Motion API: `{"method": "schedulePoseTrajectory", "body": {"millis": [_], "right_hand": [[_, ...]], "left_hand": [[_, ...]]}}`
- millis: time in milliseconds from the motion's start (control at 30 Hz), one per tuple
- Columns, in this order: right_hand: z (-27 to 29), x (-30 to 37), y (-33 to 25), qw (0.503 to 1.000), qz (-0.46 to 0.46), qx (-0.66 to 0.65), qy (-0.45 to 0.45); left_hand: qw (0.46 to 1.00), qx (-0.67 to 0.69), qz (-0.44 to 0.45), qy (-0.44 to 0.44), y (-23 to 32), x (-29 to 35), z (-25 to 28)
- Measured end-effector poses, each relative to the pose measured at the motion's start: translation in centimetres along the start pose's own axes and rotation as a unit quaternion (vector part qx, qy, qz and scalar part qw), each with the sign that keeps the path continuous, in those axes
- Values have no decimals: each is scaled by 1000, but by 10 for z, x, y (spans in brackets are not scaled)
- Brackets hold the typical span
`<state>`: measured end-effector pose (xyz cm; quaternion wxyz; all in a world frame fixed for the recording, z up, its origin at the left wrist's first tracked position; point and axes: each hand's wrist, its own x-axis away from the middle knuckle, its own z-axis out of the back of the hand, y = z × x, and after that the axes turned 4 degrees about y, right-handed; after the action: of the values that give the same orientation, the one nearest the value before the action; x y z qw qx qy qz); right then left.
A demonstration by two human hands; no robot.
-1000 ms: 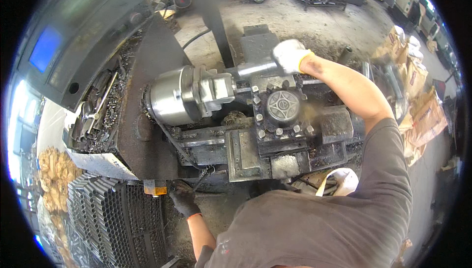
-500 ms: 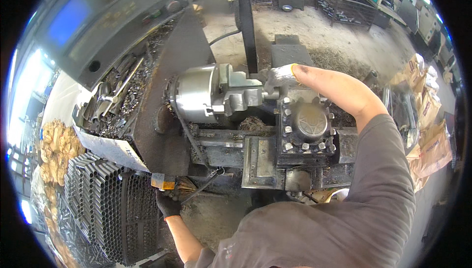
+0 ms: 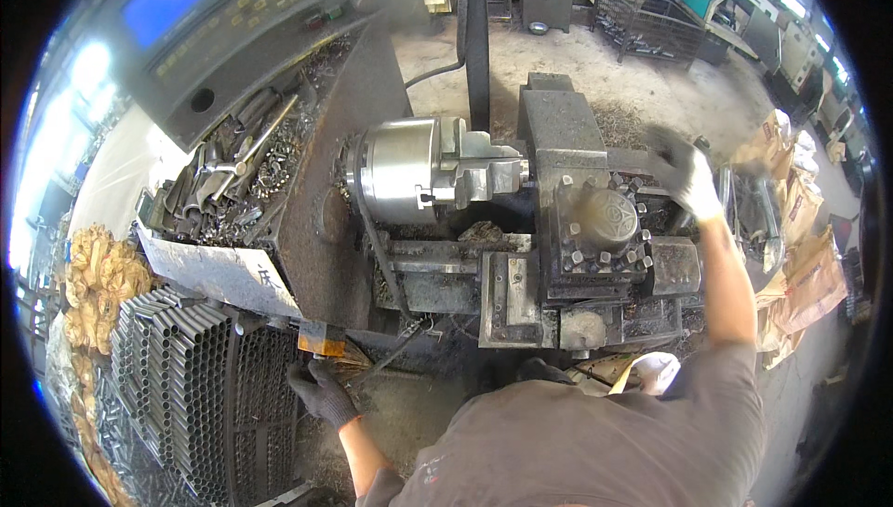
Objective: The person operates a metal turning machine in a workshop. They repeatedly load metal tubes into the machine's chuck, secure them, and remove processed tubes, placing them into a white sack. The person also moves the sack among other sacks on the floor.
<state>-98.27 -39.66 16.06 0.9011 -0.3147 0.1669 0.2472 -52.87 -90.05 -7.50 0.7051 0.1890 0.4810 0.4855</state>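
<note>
My left hand (image 3: 321, 393), in a dark glove, is low at the front of the lathe, its fingers curled at an orange-handled brush (image 3: 321, 338). My right hand (image 3: 693, 177), in a white glove and blurred, is out to the right of the square tool post (image 3: 605, 223), above the carriage. Whether it holds anything is unclear. The shiny steel chuck (image 3: 409, 167) sits left of the tool post, its jaws facing right.
A control panel with a blue screen (image 3: 214, 14) stands at upper left. Under it lies a tray of metal scraps and tools (image 3: 242, 181). Stacked steel tubes (image 3: 186, 386) fill the lower left. Brown paper sacks (image 3: 800, 265) lie at the right. Other machines stand at the back.
My right hand has left the chuck jaws and swung right, past the tool post. My left hand stays low by the orange brush. The view has shifted.
</note>
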Motion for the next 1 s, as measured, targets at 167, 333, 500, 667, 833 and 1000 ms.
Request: {"method": "schedulePoseTrajectory", "body": {"millis": [167,333,500,667,833,1000], "right_hand": [[34,94,152,950,-171,252,67],[10,140,240,955,-187,216,83],[10,138,244,937,-214,274,-33],[17,140,268,912,-251,323,-24],[24,154,308,924,-331,-69,180],[12,102,228,898,-208,-357,151]], "left_hand": [[926,26,-365,97,166,-61,-11],[908,-86,-409,-25,342,-138,-107],[905,-223,-350,-98,432,-208,-193],[918,-212,-319,-100,446,-208,-205],[835,44,-544,74,348,-76,-145],[891,-87,-232,-381,84,134,-58]]}}
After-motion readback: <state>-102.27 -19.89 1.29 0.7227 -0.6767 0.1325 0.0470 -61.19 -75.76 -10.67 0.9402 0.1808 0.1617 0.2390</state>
